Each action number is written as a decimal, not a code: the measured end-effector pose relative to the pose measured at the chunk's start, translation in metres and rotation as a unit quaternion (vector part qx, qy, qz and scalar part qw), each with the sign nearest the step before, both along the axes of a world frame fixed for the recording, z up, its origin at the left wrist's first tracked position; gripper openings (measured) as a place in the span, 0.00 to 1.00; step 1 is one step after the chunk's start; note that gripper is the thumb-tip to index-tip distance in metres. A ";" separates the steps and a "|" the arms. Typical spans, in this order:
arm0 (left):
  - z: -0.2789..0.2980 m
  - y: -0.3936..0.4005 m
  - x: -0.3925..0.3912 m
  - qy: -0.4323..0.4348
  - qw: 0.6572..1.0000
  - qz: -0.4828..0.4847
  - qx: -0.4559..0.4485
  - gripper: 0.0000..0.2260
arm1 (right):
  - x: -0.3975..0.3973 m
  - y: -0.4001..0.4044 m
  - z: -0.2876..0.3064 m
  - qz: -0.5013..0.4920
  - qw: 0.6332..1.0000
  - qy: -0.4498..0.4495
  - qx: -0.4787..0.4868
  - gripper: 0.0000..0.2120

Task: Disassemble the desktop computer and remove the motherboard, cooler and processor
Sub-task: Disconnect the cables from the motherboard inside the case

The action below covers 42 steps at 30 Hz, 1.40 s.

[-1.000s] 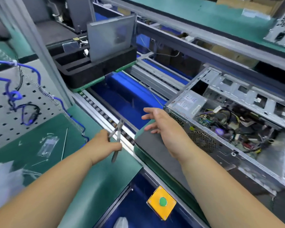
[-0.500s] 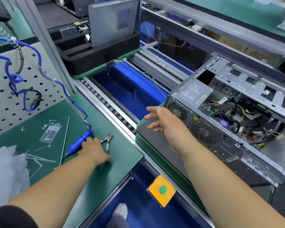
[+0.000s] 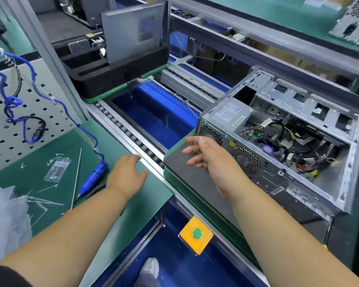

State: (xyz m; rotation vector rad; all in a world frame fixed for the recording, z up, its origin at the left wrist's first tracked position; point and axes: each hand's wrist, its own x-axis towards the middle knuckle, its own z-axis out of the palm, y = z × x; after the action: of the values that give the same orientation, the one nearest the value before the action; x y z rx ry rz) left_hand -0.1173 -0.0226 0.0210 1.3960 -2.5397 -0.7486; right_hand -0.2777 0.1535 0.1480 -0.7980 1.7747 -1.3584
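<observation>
Conveyor pallet (image 3: 187, 179) under opened, cable-filled computer case (image 3: 278, 129)

There is only one view, from the person's head. It looks forward and down, quite near, over both forearms to the bench (image 3: 50, 162) edge and the open computer case (image 3: 278, 129) at right.

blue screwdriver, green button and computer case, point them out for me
blue screwdriver (image 3: 92, 176), head view, on its handle
green button (image 3: 197, 233), head view, on its centre
computer case (image 3: 245, 157), head view, on the rear fan grille
</observation>
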 end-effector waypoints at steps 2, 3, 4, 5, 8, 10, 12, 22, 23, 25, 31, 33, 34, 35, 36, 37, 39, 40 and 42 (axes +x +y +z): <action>0.027 0.014 -0.023 0.103 0.994 -0.016 -0.015 0.11 | -0.005 0.011 0.006 -0.018 1.000 0.007 -0.012 0.14; 0.041 0.022 -0.035 0.145 0.989 -0.027 -0.025 0.08 | -0.008 0.017 0.009 -0.028 0.999 0.010 -0.022 0.14; 0.054 0.030 -0.046 0.180 0.982 -0.042 -0.038 0.06 | -0.011 0.024 0.012 -0.041 0.999 0.011 -0.035 0.13; 0.067 0.039 -0.057 0.212 0.974 -0.062 -0.048 0.05 | -0.014 0.032 0.016 -0.055 0.997 0.011 -0.048 0.13; 0.102 0.068 -0.086 0.280 0.949 -0.133 -0.061 0.04 | -0.026 0.059 0.026 -0.096 0.993 0.009 -0.074 0.12; 0.118 0.087 -0.103 0.303 0.936 -0.172 -0.059 0.05 | -0.035 0.078 0.033 -0.117 0.990 0.015 -0.080 0.12; 0.131 0.106 -0.120 0.315 0.924 -0.210 -0.052 0.06 | -0.046 0.095 0.038 -0.138 0.987 0.031 -0.079 0.11; 0.144 0.170 -0.191 0.095 0.858 -0.458 -0.210 0.19 | -0.094 0.186 0.040 -0.122 0.826 0.447 0.322 0.11; 0.144 0.174 -0.195 0.080 0.857 -0.458 -0.222 0.17 | -0.097 0.192 0.037 -0.121 0.842 0.427 0.306 0.08; 0.145 0.179 -0.200 0.067 0.858 -0.450 -0.237 0.15 | -0.100 0.200 0.033 -0.119 0.866 0.401 0.274 0.06; 0.150 0.188 -0.199 0.039 0.876 -0.424 -0.227 0.14 | -0.102 0.202 0.021 -0.100 0.838 0.469 0.262 0.05; 0.150 0.192 -0.199 0.029 0.878 -0.416 -0.234 0.13 | -0.102 0.203 0.020 -0.089 0.827 0.491 0.259 0.06; 0.150 0.193 -0.199 0.025 0.879 -0.414 -0.236 0.12 | -0.102 0.203 0.020 -0.084 0.824 0.499 0.255 0.07; 0.150 0.194 -0.199 0.025 0.879 -0.415 -0.235 0.11 | -0.102 0.203 0.020 -0.080 0.822 0.504 0.252 0.08; 0.149 0.195 -0.200 0.028 0.880 -0.416 -0.230 0.10 | -0.103 0.205 0.021 -0.076 0.821 0.508 0.248 0.08; 0.149 0.197 -0.201 0.033 0.880 -0.418 -0.223 0.10 | -0.104 0.207 0.021 -0.074 0.821 0.508 0.248 0.08; 0.148 0.200 -0.203 0.042 0.880 -0.425 -0.209 0.09 | -0.108 0.212 0.024 -0.070 0.822 0.503 0.257 0.08; 0.147 0.201 -0.205 0.047 0.878 -0.431 -0.202 0.09 | -0.111 0.215 0.026 -0.066 0.823 0.498 0.264 0.08; 0.147 0.204 -0.210 0.057 0.869 -0.452 -0.192 0.10 | -0.117 0.222 0.029 -0.057 0.827 0.486 0.276 0.07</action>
State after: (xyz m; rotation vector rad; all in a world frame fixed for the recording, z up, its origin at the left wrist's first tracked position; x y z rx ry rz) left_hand -0.3270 0.1815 0.1677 -0.0190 -2.9435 -0.3389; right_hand -0.3946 0.3751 0.1773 -1.1505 2.8382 -0.3633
